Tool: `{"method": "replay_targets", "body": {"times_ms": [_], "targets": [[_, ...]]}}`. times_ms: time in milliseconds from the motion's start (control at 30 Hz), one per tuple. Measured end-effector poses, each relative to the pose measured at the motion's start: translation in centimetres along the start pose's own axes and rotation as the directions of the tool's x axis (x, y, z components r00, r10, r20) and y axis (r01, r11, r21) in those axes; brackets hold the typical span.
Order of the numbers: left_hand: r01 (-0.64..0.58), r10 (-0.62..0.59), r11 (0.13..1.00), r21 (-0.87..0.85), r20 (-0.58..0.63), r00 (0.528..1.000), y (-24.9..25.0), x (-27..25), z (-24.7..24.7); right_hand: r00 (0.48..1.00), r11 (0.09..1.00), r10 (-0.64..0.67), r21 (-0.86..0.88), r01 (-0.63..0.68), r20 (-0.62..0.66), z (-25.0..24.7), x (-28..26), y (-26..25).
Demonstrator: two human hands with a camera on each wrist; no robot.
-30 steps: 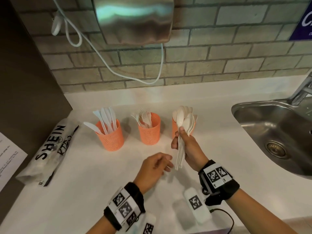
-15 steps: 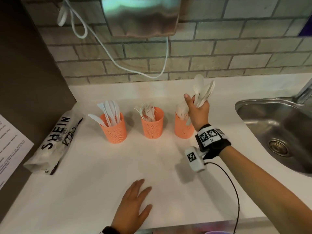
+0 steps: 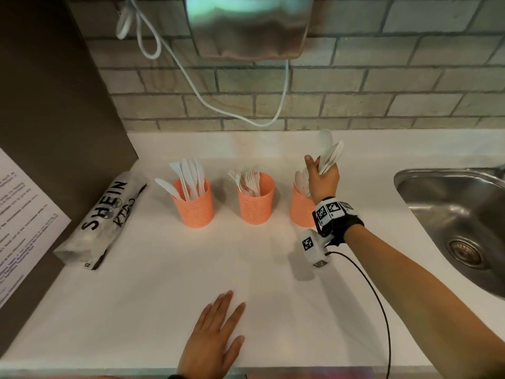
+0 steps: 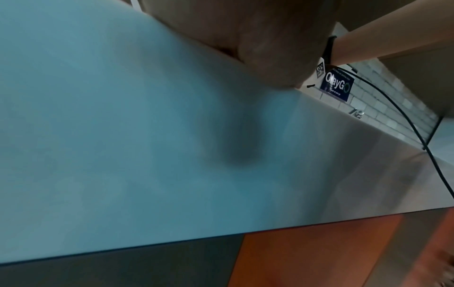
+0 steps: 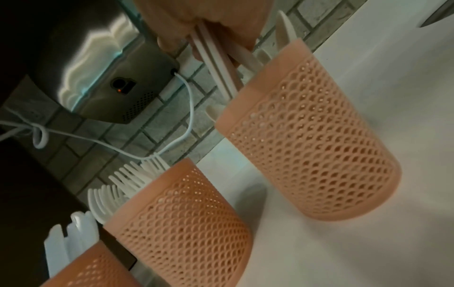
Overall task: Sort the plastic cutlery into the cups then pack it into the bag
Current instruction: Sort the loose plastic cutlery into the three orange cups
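Observation:
Three orange mesh cups stand in a row on the white counter. The left cup [image 3: 195, 205] holds white knives, the middle cup [image 3: 255, 201] forks, the right cup [image 3: 302, 207] spoons. My right hand [image 3: 322, 177] grips a bundle of white spoons [image 3: 329, 150], bowls up, with their handle ends dipping into the right cup [image 5: 312, 139]. In the right wrist view the handles [image 5: 216, 60] run from my fingers into that cup. My left hand [image 3: 213, 340] lies flat on the counter near the front edge, fingers straight, holding nothing. The printed bag [image 3: 102, 222] lies at the left.
A steel sink [image 3: 459, 220] is set into the counter at the right. A metal dispenser [image 3: 247, 26] with a white cord [image 3: 191, 77] hangs on the brick wall behind the cups. A dark panel with a paper sheet [image 3: 24, 228] stands at the left.
My right hand has carried the spoon bundle from in front of the right cup up and over it, handles now in the cup. My left hand has let go and dropped flat onto the counter.

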State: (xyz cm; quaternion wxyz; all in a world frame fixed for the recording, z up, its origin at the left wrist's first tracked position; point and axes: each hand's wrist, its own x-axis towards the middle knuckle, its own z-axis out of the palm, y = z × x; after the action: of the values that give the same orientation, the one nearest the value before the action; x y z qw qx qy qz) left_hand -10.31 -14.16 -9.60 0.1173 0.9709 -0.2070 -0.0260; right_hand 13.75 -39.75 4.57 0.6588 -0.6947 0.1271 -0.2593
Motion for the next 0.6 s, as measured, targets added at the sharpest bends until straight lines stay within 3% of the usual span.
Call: {"method": "replay_targets", "body": {"times_ms": [200, 400, 600], "targets": [[0.004, -0.004, 1.0, -0.007, -0.029, 1.0, -0.1, -0.1, 0.1, 0.999, 0.992, -0.041, -0.12, 0.041, 0.004, 0.0, -0.4, 1.3], [0.015, -0.016, 1.0, -0.009, -0.039, 0.999, 0.1, -0.1, 0.0, 0.992, 0.99, -0.123, -0.064, 0.124, 0.018, -0.5, -0.5, 1.2], [0.024, -0.024, 0.999, -0.023, -0.014, 1.0, 0.1, -0.2, -0.1, 0.968, 0.946, -0.243, -0.202, 0.252, 0.067, -1.1, -0.9, 0.3]]}}
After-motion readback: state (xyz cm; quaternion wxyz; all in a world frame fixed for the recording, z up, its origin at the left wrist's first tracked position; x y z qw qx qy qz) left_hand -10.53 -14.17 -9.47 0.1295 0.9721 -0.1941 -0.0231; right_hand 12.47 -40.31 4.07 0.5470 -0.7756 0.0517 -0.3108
